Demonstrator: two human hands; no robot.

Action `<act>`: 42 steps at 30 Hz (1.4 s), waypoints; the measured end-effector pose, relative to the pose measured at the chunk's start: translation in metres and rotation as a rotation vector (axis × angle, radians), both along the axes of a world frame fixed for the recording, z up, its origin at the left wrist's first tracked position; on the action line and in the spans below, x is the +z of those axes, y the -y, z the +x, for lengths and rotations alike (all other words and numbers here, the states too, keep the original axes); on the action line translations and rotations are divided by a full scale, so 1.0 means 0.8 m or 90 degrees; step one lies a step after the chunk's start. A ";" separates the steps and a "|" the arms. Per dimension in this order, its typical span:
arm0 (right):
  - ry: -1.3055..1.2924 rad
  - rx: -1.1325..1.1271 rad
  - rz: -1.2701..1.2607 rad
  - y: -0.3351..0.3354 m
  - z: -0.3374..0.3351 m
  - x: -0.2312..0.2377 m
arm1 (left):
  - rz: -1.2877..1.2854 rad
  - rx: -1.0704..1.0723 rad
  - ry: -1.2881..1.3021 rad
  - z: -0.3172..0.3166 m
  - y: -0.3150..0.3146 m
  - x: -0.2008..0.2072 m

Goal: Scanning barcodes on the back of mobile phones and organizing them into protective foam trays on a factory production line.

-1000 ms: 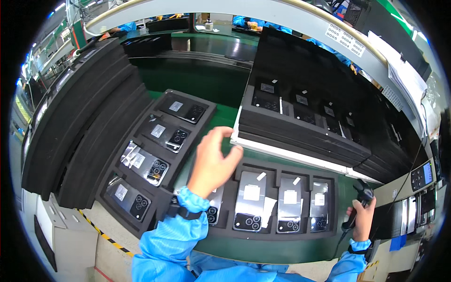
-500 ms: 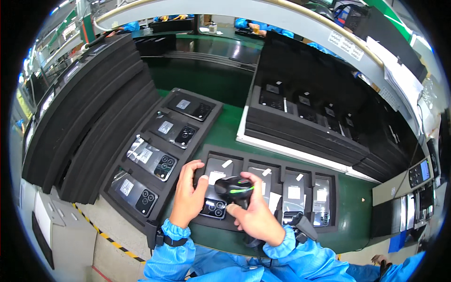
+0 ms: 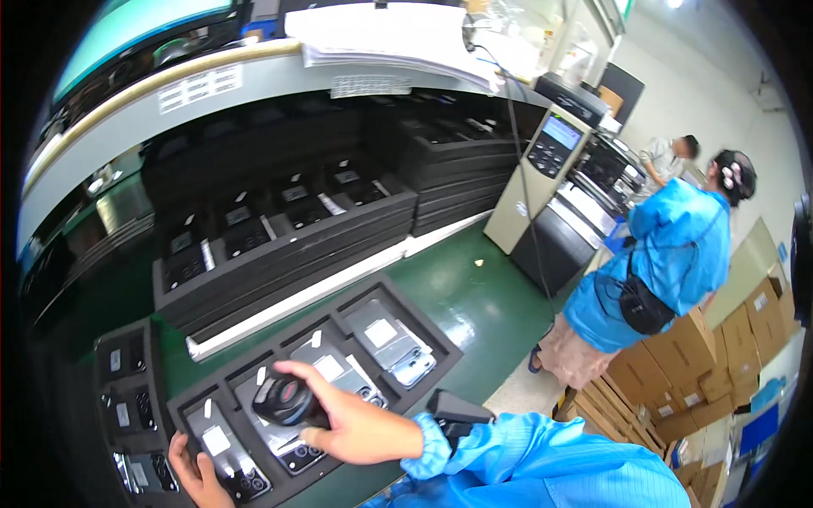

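My right hand (image 3: 351, 426) is wrapped round a black handheld barcode scanner (image 3: 286, 398). The scanner hangs above the second smartphone from the left (image 3: 303, 457) in a dark foam tray (image 3: 449, 334) and hides part of it. My left hand (image 3: 199, 478), fingers apart and holding nothing, is at the tray's left edge beside the leftmost smartphone (image 3: 224, 444). A third smartphone (image 3: 332, 366) and the rightmost one (image 3: 385, 334) lie in their own slots. Each phone is back up, with a white label and a camera cluster.
A second foam tray with phones (image 3: 108, 415) lies at left. Behind are stacked phone trays (image 3: 288, 254) under a shelf. A label printer (image 3: 533, 182) with a hanging cable stands at right. Beyond are a person in blue (image 3: 669, 254), another person (image 3: 665, 161) and cardboard boxes (image 3: 669, 356).
The view has swung right, bringing the printer and people into sight. The scanner has gone from the leftmost phone to the second one. My left hand is now at the tray's left edge.
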State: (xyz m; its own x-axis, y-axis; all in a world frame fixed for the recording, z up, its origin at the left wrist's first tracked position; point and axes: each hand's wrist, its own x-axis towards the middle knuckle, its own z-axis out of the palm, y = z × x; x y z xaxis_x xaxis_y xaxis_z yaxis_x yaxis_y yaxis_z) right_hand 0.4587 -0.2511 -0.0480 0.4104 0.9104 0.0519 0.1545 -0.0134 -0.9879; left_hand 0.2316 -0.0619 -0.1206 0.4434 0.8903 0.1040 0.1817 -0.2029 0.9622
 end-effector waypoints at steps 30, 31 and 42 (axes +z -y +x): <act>0.247 -0.609 -0.287 0.203 0.245 -0.055 | 0.589 -0.165 -0.547 0.125 -0.019 0.044; 0.242 -0.607 -0.290 0.203 0.245 -0.056 | 0.590 -0.163 -0.549 0.125 -0.019 0.046; 0.262 -0.628 -0.317 0.199 0.245 -0.056 | 0.251 -0.140 -0.174 0.114 -0.015 0.053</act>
State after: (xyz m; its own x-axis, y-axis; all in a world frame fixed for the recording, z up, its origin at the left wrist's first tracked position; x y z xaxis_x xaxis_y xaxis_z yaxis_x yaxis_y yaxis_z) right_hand 0.6548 -0.4105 -0.0929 0.9834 0.1662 0.0733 0.1677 -0.6756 -0.7179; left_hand 0.3226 -0.0495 -0.0780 0.6733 0.6894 0.2672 0.3271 -0.6018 0.7286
